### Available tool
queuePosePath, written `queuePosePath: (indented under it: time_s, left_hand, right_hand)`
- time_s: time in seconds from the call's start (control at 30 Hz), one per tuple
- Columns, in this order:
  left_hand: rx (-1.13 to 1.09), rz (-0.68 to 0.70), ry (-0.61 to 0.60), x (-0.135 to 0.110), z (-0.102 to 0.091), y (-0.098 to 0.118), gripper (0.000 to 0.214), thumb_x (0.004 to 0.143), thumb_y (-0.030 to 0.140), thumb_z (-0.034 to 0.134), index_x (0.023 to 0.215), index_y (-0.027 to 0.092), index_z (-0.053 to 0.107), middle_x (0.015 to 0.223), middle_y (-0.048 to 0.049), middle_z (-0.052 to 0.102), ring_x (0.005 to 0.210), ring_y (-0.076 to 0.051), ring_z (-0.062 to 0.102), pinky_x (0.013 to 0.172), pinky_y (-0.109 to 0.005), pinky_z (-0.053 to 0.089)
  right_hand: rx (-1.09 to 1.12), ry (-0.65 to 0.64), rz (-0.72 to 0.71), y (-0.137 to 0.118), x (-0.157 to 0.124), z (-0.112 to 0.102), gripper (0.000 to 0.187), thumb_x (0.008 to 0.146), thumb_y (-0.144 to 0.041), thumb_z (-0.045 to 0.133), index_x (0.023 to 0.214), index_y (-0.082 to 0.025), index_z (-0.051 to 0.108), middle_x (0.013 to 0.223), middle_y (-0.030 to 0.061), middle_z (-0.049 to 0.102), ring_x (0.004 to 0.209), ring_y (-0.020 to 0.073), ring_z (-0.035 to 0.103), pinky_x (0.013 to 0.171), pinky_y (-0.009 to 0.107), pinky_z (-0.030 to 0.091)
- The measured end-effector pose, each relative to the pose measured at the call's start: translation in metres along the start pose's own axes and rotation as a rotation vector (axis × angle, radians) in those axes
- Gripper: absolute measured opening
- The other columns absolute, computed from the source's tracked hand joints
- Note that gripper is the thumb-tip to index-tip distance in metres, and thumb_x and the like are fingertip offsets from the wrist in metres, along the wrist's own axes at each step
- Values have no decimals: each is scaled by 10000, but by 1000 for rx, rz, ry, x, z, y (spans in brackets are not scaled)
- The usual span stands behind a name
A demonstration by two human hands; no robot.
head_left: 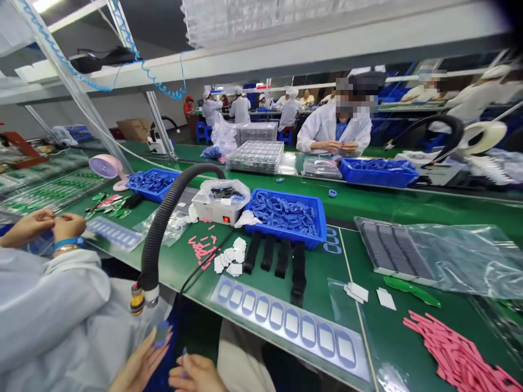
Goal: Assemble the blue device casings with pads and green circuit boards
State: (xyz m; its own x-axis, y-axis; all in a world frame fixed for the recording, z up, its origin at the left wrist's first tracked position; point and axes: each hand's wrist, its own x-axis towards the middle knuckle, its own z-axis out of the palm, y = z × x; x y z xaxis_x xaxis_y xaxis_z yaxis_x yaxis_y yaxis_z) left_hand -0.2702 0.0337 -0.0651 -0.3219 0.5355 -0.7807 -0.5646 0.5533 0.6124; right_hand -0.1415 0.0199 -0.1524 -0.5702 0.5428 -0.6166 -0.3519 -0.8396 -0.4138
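While we pinch a blue piece (pixel 161 333) in the fingertips of our left hand (pixel 141 362), our right hand (pixel 196 375) pinches a thin blue sliver (pixel 184 362), both hands just below the desk (pixel 322 272) edge; motion blur hides the pieces' exact shape.
At far left, a co-worker's hands (pixel 41 227) are held up together, apart from ours. A black hose (pixel 157 234) arches over the desk, and a white box (pixel 216 209) stands just beside a blue tray (pixel 286 215) heaped with blue pieces. Black straps (pixel 269 253) lie between that tray and a white sheet (pixel 286 326) of blue frames. Farther right are a green tool (pixel 412 291) and a heap of pink strips (pixel 457 354).
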Motion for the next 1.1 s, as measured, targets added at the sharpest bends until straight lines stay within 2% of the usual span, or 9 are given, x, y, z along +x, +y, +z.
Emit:
queuePosePath:
  time_s: [0.07, 0.17, 0.27, 0.37, 0.47, 0.57, 0.7, 0.93, 1.1]
  left_hand:
    - [2, -7, -70, 1, 15, -15, 206, 851, 210, 621, 1021, 99, 651, 986, -103, 742, 1053, -234, 659, 885, -331, 508]
    - [1, -15, -196, -15, 43, -37, 217, 746, 197, 735, 932, 88, 709, 912, -117, 782, 961, -256, 710, 827, -298, 533]
    - [-53, 21, -292, -49, 71, -51, 256, 682, 260, 799, 904, 143, 744, 970, -86, 787, 905, -221, 729, 812, -264, 555]
    - [-161, 84, -430, -90, 101, -58, 297, 607, 339, 845, 859, 199, 770, 906, -54, 800, 801, -186, 744, 743, -224, 582]
    - [-206, 40, -622, -126, 134, -60, 236, 632, 332, 833, 821, 201, 782, 824, -52, 804, 710, -161, 745, 705, -209, 594]
    - [-283, -27, -714, -152, 165, -62, 212, 654, 331, 821, 823, 209, 781, 825, -28, 805, 730, -144, 744, 714, -193, 596]
    - [-356, -108, -719, -168, 191, -65, 246, 663, 327, 817, 851, 173, 773, 842, -27, 804, 765, -138, 742, 704, -169, 595]
    - [-361, -211, -682, -171, 210, -68, 247, 901, 258, 560, 902, 104, 753, 824, -66, 801, 758, -133, 743, 692, -171, 596]
    - [-394, -242, -614, -174, 215, -70, 315, 947, 251, 468, 890, 133, 755, 847, -50, 802, 771, -125, 745, 652, -162, 594]
  right_hand:
    - [61, 11, -67, -4, -33, -23, 596, 505, -604, 823, 881, -180, 636, 823, 19, 719, 780, 150, 697, 683, 251, 466]
    - [110, 37, -164, -18, -87, -43, 615, 534, -609, 810, 956, -183, 673, 980, 68, 738, 872, 167, 707, 736, 257, 482]
    - [138, 36, -288, -46, -138, -45, 653, 511, -595, 829, 1008, -192, 702, 968, 78, 753, 888, 184, 708, 734, 262, 506]
    - [173, 22, -587, -86, -183, -39, 474, 622, -529, 805, 934, -178, 739, 887, 89, 767, 834, 171, 711, 705, 245, 533]
    - [311, -2, -604, -124, -213, -38, 372, 706, -485, 765, 934, -193, 742, 873, 63, 772, 795, 135, 721, 684, 196, 553]
    - [443, -80, -540, -146, -231, -43, 323, 714, -463, 764, 891, -193, 750, 823, 49, 780, 743, 119, 736, 641, 154, 560]
    - [556, -119, -519, -154, -243, -47, 292, 690, -422, 790, 870, -195, 750, 774, 15, 779, 697, 94, 735, 592, 115, 550]
    - [573, -82, -567, -161, -245, -50, 233, 670, -395, 806, 832, -236, 755, 760, -11, 778, 674, 77, 731, 589, 93, 547]
    - [519, 30, -610, -162, -248, -54, 270, 655, -440, 804, 829, -239, 753, 776, -13, 777, 652, 84, 727, 572, 110, 560]
